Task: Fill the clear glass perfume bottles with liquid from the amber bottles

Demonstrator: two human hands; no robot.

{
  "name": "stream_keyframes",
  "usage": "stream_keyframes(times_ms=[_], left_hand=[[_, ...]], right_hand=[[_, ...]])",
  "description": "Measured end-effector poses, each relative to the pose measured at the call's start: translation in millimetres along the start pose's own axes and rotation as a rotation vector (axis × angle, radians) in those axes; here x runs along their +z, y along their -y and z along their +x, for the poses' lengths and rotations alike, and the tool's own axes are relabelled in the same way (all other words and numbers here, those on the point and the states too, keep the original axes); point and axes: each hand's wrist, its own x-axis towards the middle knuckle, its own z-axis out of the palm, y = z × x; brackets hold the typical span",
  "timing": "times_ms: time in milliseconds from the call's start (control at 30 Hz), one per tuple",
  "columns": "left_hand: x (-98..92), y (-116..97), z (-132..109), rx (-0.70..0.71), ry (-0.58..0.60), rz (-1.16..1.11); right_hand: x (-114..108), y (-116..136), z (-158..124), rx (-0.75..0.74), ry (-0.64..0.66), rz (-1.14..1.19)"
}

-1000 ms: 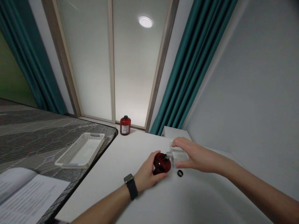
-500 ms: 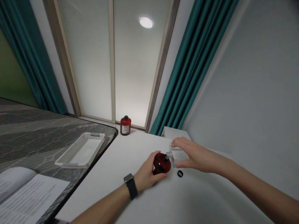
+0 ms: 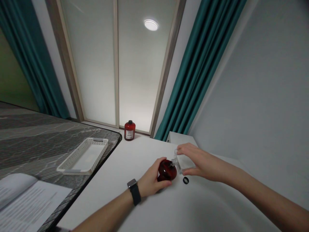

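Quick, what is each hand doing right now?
Left hand: closed on the round dark red bottle.
Right hand: closed on the clear bottle, tilted toward the red one.

basket left, ring below bottles

A round dark red bottle stands on the white table. A clear square bottle is tilted, its neck touching the red one's mouth. A small black cap lies just beside them.
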Motion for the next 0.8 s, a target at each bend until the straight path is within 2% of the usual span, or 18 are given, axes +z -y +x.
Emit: stream_keyframes(times_ms=[267, 567, 800], left_hand=[[-0.9, -3.8, -0.3, -0.014, 0.011, -0.017], [0.8, 1.3, 0.6, -0.01, 0.028, -0.017], [2.1, -0.1, 0.0, -0.02, 0.023, -0.05]], right_hand=[[-0.2, 2.9, 0.9, -0.035, -0.007, -0.056], [-0.5, 3.9, 1.1, -0.088, -0.018, -0.111], [-3.1, 8.2, 0.6, -0.07, -0.008, -0.113]])
